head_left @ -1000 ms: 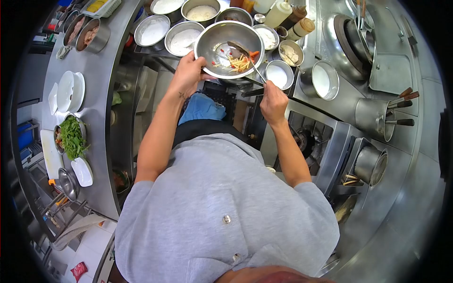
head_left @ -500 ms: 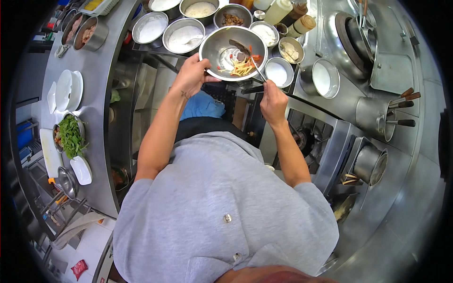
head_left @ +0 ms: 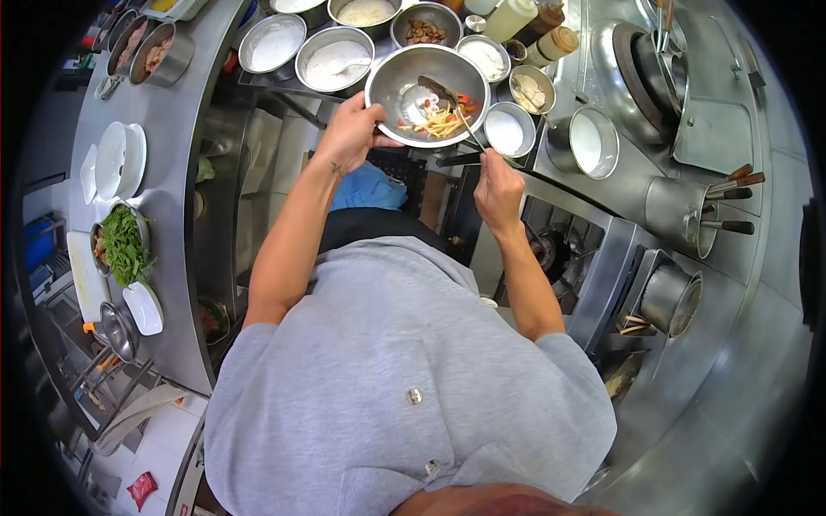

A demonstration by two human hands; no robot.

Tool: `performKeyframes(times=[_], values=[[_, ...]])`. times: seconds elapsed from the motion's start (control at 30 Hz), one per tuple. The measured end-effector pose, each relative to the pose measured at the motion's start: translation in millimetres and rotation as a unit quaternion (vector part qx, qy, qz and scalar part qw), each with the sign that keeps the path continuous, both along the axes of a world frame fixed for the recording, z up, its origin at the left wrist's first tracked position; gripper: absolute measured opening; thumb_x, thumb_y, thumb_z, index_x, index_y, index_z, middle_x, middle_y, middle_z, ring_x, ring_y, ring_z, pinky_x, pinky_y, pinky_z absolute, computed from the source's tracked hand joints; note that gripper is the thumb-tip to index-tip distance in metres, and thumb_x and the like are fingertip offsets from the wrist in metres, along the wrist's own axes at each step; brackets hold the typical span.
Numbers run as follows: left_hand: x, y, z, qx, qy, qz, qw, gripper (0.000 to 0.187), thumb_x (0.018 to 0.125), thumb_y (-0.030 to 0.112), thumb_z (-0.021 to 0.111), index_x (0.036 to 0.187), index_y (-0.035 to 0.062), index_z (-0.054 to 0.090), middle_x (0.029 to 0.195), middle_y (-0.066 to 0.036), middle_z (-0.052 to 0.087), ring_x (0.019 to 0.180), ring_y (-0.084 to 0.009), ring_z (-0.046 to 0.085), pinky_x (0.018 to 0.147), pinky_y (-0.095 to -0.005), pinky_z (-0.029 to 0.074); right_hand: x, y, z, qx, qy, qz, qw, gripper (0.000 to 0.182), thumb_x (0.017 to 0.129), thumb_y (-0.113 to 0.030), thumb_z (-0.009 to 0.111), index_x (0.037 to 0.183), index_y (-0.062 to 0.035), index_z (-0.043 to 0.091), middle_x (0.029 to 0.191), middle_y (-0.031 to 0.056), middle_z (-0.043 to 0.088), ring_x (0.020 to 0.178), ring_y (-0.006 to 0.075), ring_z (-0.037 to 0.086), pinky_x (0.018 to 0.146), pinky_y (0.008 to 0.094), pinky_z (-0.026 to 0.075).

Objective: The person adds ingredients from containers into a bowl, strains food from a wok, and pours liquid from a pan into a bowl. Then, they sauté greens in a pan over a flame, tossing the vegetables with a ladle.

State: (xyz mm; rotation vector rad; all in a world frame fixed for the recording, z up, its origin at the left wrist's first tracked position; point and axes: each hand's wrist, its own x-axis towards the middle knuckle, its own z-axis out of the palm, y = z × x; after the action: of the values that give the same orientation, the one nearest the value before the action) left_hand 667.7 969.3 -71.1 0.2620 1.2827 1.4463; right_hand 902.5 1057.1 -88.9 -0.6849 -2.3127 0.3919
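My left hand [head_left: 354,131] is closed on the left rim of a steel mixing bowl [head_left: 391,86], which tilts toward me. Thin yellow strips [head_left: 440,123] and red pieces [head_left: 467,105] lie in the lower part of the bowl, beside a whitish patch. Closed round the handle of a metal spoon [head_left: 440,90] is my right hand [head_left: 499,187]. The spoon's dark head rests inside the bowl, above the strips. Just right of the bowl stands a small pot of white contents [head_left: 508,131].
Pans of white powder [head_left: 334,64] and squeeze bottles [head_left: 509,19] line the far side. A stove burner [head_left: 551,249] sits at the right, with a pot of wooden-handled tools [head_left: 680,215] beyond. On the left counter are white plates [head_left: 116,162] and leafy greens [head_left: 126,245].
The spoon's head has shifted slightly within the bowl, and more red pieces show at the right side. Both hands keep their grip in nearly the same place.
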Motion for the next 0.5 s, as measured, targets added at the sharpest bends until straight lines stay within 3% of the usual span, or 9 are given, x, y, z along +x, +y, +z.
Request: performKeyframes(times=[0.13, 0.17, 0.2, 0.23, 0.3, 0.33, 0.5], values=[[3.9, 2.0, -0.2, 0.001, -0.001, -0.003, 1.000, 0.032, 0.084, -0.002, 0.042, 0.115, -0.0065, 0.047, 0.107, -0.016, 0.058, 0.087, -0.0236, 0.065, 0.068, -0.0354, 0.061, 0.7, 2.0, 1.4, -0.066, 0.044, 0.013, 0.997, 0.010, 0.092, -0.006, 0.055, 0.095, 0.0029, 0.057, 0.058, 0.0142, 0.052, 0.047, 0.0271, 0.051, 0.046, 0.0358, 0.040], [4.2, 2.9, 0.2, 0.004, 0.003, -0.002, 1.000, 0.032, 0.084, -0.002, 0.042, 0.115, -0.0061, 0.048, 0.106, -0.016, 0.058, 0.087, -0.0238, 0.065, 0.068, -0.0358, 0.061, 1.3, 5.3, 5.4, -0.271, 0.088, 0.006, 0.959, 0.014, 0.094, -0.010, 0.052, 0.095, 0.0034, 0.057, 0.055, 0.0100, 0.048, 0.044, 0.0214, 0.046, 0.044, 0.0327, 0.038], [5.0, 3.6, 0.2, 0.006, 0.006, -0.002, 1.000, 0.032, 0.083, -0.002, 0.042, 0.115, -0.0057, 0.048, 0.106, -0.016, 0.058, 0.086, -0.0239, 0.066, 0.068, -0.0363, 0.061, 2.1, 8.4, 11.6, -0.464, 0.130, -0.002, 0.876, 0.019, 0.097, -0.013, 0.049, 0.096, 0.0040, 0.057, 0.053, 0.0059, 0.045, 0.041, 0.0158, 0.041, 0.043, 0.0295, 0.036], [6.2, 3.5, -0.8, 0.007, 0.005, -0.007, 1.000, 0.032, 0.083, -0.002, 0.042, 0.115, -0.0057, 0.048, 0.106, -0.016, 0.058, 0.086, -0.0239, 0.066, 0.068, -0.0363, 0.061, 2.0, 12.7, 21.2, -0.462, 0.131, -0.006, 0.877, 0.019, 0.097, -0.013, 0.049, 0.096, 0.0040, 0.057, 0.053, 0.0059, 0.045, 0.041, 0.0158, 0.041, 0.043, 0.0295, 0.036], [7.2, 3.2, -4.1, 0.016, -0.008, 0.001, 1.000, 0.033, 0.083, -0.002, 0.042, 0.116, -0.0047, 0.048, 0.105, -0.016, 0.059, 0.084, -0.0239, 0.066, 0.067, -0.0371, 0.061, 0.7, 27.8, 43.7, -0.612, 0.308, 0.041, 0.727, 0.026, 0.098, -0.017, 0.045, 0.099, 0.0053, 0.057, 0.052, 0.0002, 0.039, 0.042, 0.0087, 0.033, 0.042, 0.0247, 0.034], [7.9, 2.3, -4.7, 0.022, -0.018, 0.009, 1.000, 0.034, 0.084, 0.000, 0.044, 0.118, -0.0014, 0.048, 0.101, -0.013, 0.060, 0.082, -0.0196, 0.066, 0.063, -0.0329, 0.061, 5.8, 39.7, 49.2, -0.616, 0.333, 0.055, 0.712, 0.026, 0.096, -0.018, 0.048, 0.098, 0.0056, 0.058, 0.052, 0.0021, 0.042, 0.042, 0.0099, 0.037, 0.041, 0.0256, 0.037], [26.0, 13.5, -32.8, 0.015, -0.018, -0.022, 0.999, 0.034, 0.085, 0.000, 0.044, 0.118, -0.0044, 0.048, 0.102, -0.014, 0.061, 0.082, -0.0214, 0.066, 0.062, -0.0333, 0.060, 18.1, 98.8, 60.3, -0.543, 0.339, -0.034, 0.767, 0.025, 0.095, -0.015, 0.049, 0.098, 0.0077, 0.058, 0.052, 0.0024, 0.044, 0.041, 0.0104, 0.039, 0.042, 0.0256, 0.041]])
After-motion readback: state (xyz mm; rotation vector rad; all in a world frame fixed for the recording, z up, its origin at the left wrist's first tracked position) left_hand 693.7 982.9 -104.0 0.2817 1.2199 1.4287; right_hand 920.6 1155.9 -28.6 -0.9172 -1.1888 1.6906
